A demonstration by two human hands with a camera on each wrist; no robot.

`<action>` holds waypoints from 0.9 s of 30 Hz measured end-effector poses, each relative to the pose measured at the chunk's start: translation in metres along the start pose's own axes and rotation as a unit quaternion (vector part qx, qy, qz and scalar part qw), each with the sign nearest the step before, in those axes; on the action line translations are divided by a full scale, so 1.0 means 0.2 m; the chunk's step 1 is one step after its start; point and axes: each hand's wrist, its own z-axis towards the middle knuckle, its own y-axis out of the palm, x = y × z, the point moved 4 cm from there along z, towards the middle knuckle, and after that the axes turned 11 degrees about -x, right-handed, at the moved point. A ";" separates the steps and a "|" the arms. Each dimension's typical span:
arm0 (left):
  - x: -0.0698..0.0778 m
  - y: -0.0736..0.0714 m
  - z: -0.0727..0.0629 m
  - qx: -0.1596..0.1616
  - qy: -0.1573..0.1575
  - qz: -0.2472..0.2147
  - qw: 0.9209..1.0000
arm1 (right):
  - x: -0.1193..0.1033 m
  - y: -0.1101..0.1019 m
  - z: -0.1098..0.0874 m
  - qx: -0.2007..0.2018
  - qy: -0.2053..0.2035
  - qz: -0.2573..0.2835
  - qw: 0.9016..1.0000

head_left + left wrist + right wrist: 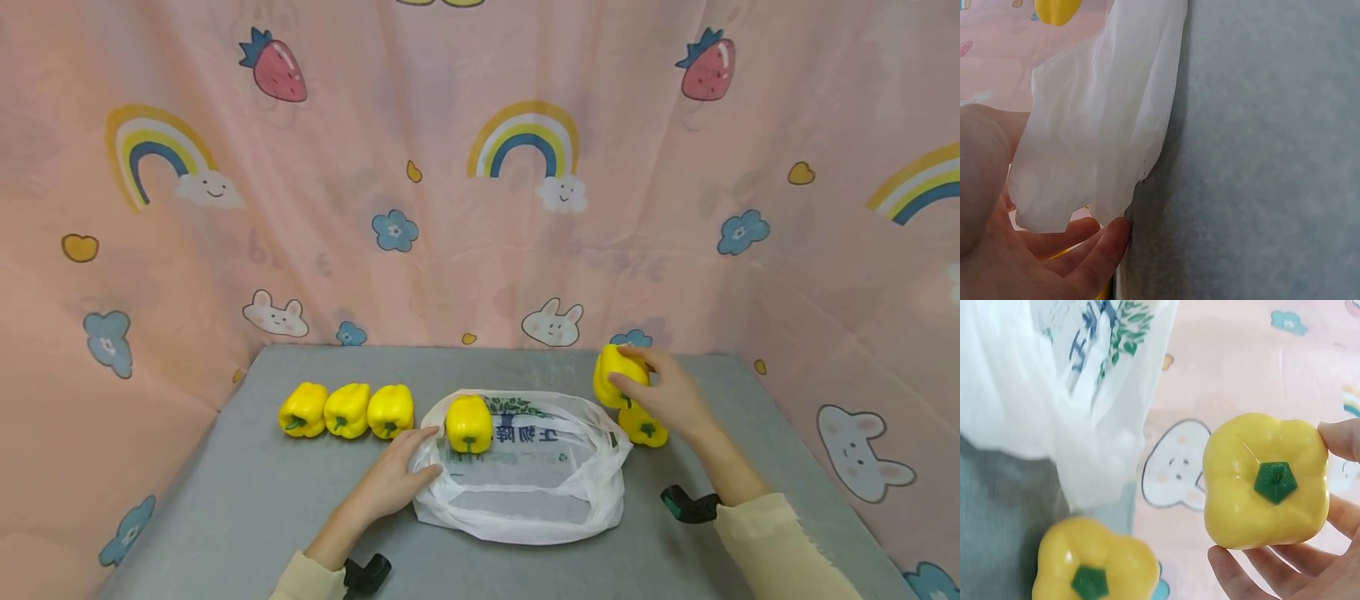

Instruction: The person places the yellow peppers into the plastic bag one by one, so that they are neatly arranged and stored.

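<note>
bag (517,523) lies between the hands (390,477); right one (669,396) grips a pepper (1244,487)

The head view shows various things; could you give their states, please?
Plastic bag: mouth open
Left hand: relaxed, at the bag's edge
Right hand: gripping a raised pepper
Bag pepper: stem toward camera, within the bag's outline
Three left peppers: lying in a row
Lower right pepper: stem showing, partly hidden

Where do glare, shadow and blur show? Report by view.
Right wrist: glints on the held yellow bell pepper, white plastic bag slightly soft; left wrist: shadow on the grey tabletop along the bag's edge; head: faint shadow by the right sleeve.
</note>
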 end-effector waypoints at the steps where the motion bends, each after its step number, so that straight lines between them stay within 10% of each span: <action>1: 0.00 0.00 0.00 0.000 0.001 0.000 1.000 | -0.01 0.01 0.00 -0.001 -0.001 -0.001 1.000; 27: 0.00 0.00 0.00 -0.001 0.005 -0.005 1.000 | -0.21 0.35 0.08 -0.036 -0.060 0.031 0.997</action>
